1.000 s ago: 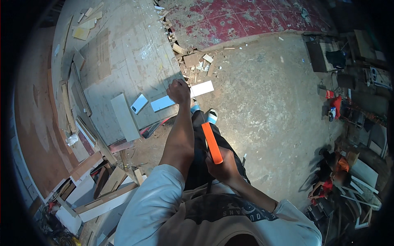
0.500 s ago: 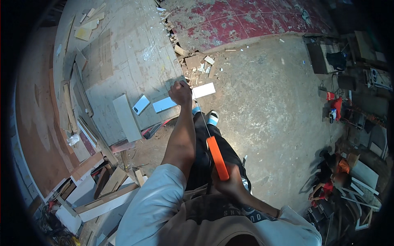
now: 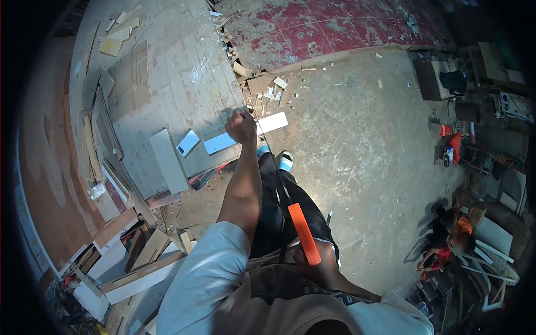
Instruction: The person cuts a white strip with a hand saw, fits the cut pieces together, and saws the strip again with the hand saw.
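A white board (image 3: 221, 143) lies across the edge of a wooden worktop (image 3: 192, 100), its right end sticking out past that edge. My left hand (image 3: 242, 127) is closed in a fist over the middle of the board, bearing on it. Low in front of my body, my right hand (image 3: 320, 258) grips the orange handle (image 3: 304, 233) of a handsaw. The saw's thin blade (image 3: 283, 188) runs forward from the handle to the board just right of my left hand. Whether its teeth are inside a cut is too small to tell.
On the worktop lie a long pale plank (image 3: 168, 161) and a small white slab with a dark corner (image 3: 188, 143). Wood offcuts (image 3: 258, 86) litter the floor beyond the edge. Boards (image 3: 142, 279) are heaped at lower left. Another person (image 3: 446, 240) is at far right.
The saw's orange handle and my right hand have drawn back toward my body and slightly right. My left hand stays on the board, while the whole view shifts a little.
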The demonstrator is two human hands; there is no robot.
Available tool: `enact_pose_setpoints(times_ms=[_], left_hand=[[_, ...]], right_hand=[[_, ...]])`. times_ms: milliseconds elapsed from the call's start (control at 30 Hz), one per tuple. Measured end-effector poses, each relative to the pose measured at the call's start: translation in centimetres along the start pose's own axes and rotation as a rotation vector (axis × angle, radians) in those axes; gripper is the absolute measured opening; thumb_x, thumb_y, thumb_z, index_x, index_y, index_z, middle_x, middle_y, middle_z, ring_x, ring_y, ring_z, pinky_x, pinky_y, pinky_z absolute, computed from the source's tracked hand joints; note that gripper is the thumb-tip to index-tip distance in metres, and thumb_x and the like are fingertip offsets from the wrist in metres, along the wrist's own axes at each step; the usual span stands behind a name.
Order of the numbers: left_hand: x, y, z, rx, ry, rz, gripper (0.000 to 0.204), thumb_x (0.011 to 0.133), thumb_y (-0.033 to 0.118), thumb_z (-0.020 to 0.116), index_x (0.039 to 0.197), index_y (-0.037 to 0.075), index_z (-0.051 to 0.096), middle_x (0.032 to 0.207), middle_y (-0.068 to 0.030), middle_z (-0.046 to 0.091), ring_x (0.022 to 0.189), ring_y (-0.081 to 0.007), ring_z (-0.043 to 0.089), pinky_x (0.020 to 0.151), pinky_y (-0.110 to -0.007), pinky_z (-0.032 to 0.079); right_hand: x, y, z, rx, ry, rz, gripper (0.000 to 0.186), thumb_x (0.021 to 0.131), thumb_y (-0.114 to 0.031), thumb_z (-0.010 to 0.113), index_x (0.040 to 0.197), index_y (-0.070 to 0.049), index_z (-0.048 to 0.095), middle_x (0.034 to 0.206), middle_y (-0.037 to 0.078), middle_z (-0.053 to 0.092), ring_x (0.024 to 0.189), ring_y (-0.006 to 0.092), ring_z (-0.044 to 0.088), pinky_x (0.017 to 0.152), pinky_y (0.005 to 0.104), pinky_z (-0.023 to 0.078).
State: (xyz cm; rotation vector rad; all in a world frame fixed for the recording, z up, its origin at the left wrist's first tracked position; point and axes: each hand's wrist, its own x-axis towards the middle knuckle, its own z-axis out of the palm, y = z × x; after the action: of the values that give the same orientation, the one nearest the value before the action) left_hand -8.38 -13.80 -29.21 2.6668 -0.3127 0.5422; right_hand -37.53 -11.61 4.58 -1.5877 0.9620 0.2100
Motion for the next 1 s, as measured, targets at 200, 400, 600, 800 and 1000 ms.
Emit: enact_pose_setpoints(times_ms=[200, 400, 600, 800, 1000], left_hand=[[-0.4, -0.1, 1.1, 0.003, -0.106, -0.045, 0.017, 0.081, 0.018, 0.058, 0.070, 0.007, 0.064, 0.066, -0.0149, 0.063, 0.065, -0.0336, 0.061, 0.067, -0.046, 0.047], [0.1, 0.5, 0.7, 0.066, -0.070, -0.025, 0.018, 0.081, 0.017, 0.057, 0.066, 0.009, 0.063, 0.065, -0.0125, 0.064, 0.066, -0.0305, 0.061, 0.068, -0.043, 0.045], [0.9, -2.2, -0.7, -0.166, -0.238, -0.179, 0.020, 0.083, 0.023, 0.060, 0.069, 0.009, 0.064, 0.062, -0.0099, 0.060, 0.069, -0.0314, 0.059, 0.072, -0.044, 0.043], [0.6, -2.2, -2.1, -0.516, -0.373, 0.193, 0.013, 0.078, 0.022, 0.073, 0.076, 0.010, 0.067, 0.071, -0.0056, 0.064, 0.073, -0.0273, 0.060, 0.071, -0.041, 0.044], [1.2, -3.6, -1.8, -0.594, -0.450, 0.334, 0.015, 0.077, 0.023, 0.075, 0.077, 0.009, 0.068, 0.070, -0.0057, 0.062, 0.071, -0.0287, 0.059, 0.069, -0.041, 0.043]], right_hand=[[-1.8, 7.4, 1.5, 1.086, -0.155, 0.452, 0.017, 0.077, -0.012, 0.067, 0.078, -0.006, 0.051, 0.067, 0.008, 0.057, 0.048, 0.0246, 0.054, 0.045, 0.0343, 0.041], [-1.4, 4.8, -0.5, 0.642, 0.026, -0.176, 0.021, 0.079, -0.006, 0.069, 0.071, -0.006, 0.050, 0.061, 0.006, 0.053, 0.047, 0.0160, 0.052, 0.044, 0.0285, 0.042], [9.2, 4.5, -1.3, 0.051, 0.324, -0.305, 0.017, 0.080, -0.001, 0.065, 0.068, -0.001, 0.054, 0.058, 0.004, 0.053, 0.052, 0.0085, 0.052, 0.048, 0.0286, 0.042], [28.6, 11.8, -0.9, -0.047, 0.575, -0.426, 0.031, 0.082, -0.029, 0.076, 0.096, -0.003, 0.072, 0.065, 0.013, 0.065, 0.060, 0.0171, 0.064, 0.057, 0.0342, 0.049], [34.5, 10.9, -0.3, 0.181, 0.255, 0.121, 0.043, 0.084, -0.041, 0.075, 0.104, -0.003, 0.072, 0.060, 0.002, 0.058, 0.044, 0.0099, 0.048, 0.042, 0.0288, 0.040]])
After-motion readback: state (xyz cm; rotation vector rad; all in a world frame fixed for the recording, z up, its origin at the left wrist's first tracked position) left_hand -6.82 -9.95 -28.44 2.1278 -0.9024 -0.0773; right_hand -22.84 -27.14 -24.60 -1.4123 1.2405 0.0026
